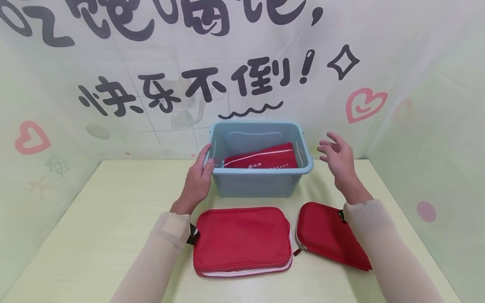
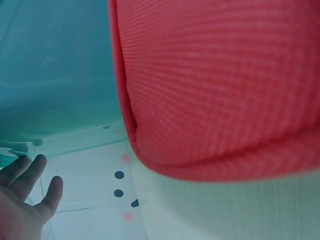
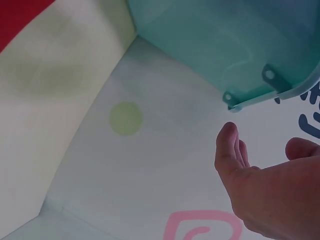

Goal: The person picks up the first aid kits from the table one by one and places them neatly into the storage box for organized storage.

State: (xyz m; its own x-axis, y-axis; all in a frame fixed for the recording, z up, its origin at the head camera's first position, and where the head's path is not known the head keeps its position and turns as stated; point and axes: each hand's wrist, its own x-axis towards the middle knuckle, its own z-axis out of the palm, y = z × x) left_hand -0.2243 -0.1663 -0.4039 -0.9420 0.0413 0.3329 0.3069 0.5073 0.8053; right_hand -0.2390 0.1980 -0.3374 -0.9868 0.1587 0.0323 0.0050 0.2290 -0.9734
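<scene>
A light blue plastic bin (image 1: 257, 185) stands near the back wall, with a red pouch (image 1: 261, 159) bearing a white stripe and white print inside it. My left hand (image 1: 198, 179) is at the bin's left rim, its fingers nearly straight along the side and its thumb at the front corner. In the left wrist view, those fingertips come right up to the bin's edge. To the right of the bin, my right hand (image 1: 338, 162) is raised in the air, fingers loosely bent and holding nothing. A gap separates it from the bin in the head view.
In front of the bin lies a red zippered case (image 1: 242, 240) with a white edge. Another red case (image 1: 326, 231), with a zipper pull, lies to its right, partly hidden by my right sleeve. Printed wall sheets enclose the pale table (image 1: 113, 235) at the back and sides.
</scene>
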